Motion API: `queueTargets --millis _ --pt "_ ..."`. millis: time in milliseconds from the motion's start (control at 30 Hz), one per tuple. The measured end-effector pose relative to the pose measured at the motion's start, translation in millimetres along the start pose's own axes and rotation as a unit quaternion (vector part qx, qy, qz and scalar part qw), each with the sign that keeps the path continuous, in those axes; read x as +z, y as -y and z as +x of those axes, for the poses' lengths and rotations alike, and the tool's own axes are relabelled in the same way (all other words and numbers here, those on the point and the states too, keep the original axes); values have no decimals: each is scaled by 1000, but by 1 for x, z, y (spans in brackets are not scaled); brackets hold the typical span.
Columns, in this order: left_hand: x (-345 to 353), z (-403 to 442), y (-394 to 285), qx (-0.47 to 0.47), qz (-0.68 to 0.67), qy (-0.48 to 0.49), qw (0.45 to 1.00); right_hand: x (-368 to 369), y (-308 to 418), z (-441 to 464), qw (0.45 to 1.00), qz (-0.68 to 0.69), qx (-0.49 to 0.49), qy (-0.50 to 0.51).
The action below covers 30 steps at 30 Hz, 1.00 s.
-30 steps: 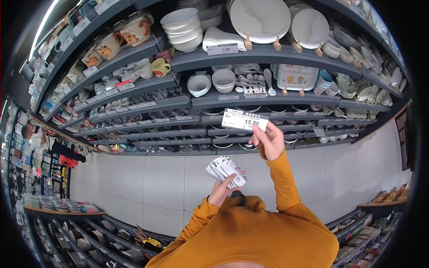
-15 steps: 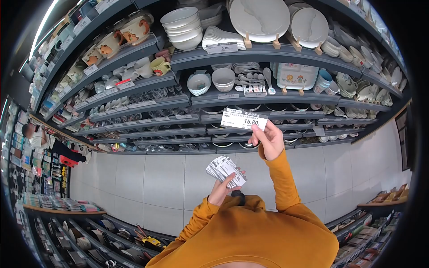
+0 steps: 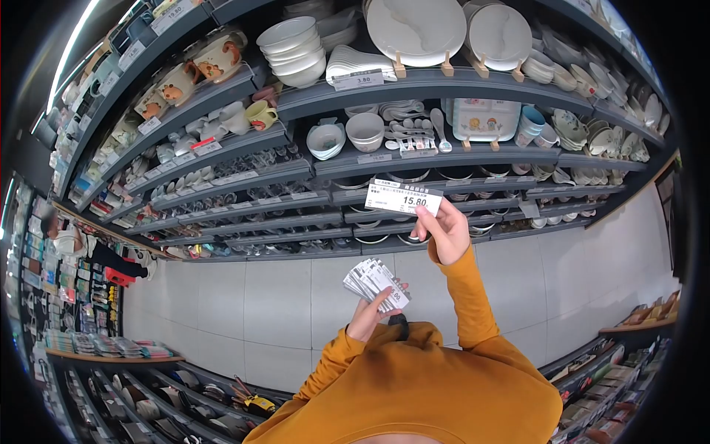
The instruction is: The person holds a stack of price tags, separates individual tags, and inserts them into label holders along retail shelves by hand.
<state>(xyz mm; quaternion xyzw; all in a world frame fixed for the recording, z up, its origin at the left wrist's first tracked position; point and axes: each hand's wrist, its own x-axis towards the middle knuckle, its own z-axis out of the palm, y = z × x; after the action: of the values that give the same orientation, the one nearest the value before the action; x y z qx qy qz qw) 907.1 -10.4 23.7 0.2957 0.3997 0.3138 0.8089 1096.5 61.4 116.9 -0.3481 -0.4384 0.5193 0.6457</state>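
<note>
My right hand (image 3: pixel 446 229) pinches a white price tag (image 3: pixel 399 197) by its right end; the tag has a dark top band and reads 15.80. It is held up in front of the lower shelves. Lower and to the left, my left hand (image 3: pixel 367 314) is closed around a fanned stack of similar price tags (image 3: pixel 372 283), the front one ending in 5.00. A dark band (image 3: pixel 399 325) shows by the left wrist. Beyond the raised tag, a decorated divided tray (image 3: pixel 486 120), white bowls (image 3: pixel 365 131) and spoons (image 3: pixel 438 127) stand on a shelf.
Grey shelving (image 3: pixel 473 78) curves across the front, with large plates (image 3: pixel 416 29), stacked bowls (image 3: pixel 292 44) and animal-pattern mugs (image 3: pixel 214 59). Pale floor tiles (image 3: pixel 274 296) lie below. Another person (image 3: pixel 111 255) is at the far left. More shelves (image 3: pixel 155 392) stand behind me.
The view has shifted slightly, so the shelves sit a little further left. Both hands keep nearly the same pose, still holding their tags.
</note>
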Motion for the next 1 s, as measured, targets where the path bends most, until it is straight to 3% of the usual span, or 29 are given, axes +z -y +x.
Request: queueTargets --millis 600,1000 --pt "-2 -8 11 -10 -27 -37 999 -6 -13 -11 1000 15 25 8" --pt "-14 22 1 -77 -1 5 997 -29 -31 -15 997 6 28 -77"
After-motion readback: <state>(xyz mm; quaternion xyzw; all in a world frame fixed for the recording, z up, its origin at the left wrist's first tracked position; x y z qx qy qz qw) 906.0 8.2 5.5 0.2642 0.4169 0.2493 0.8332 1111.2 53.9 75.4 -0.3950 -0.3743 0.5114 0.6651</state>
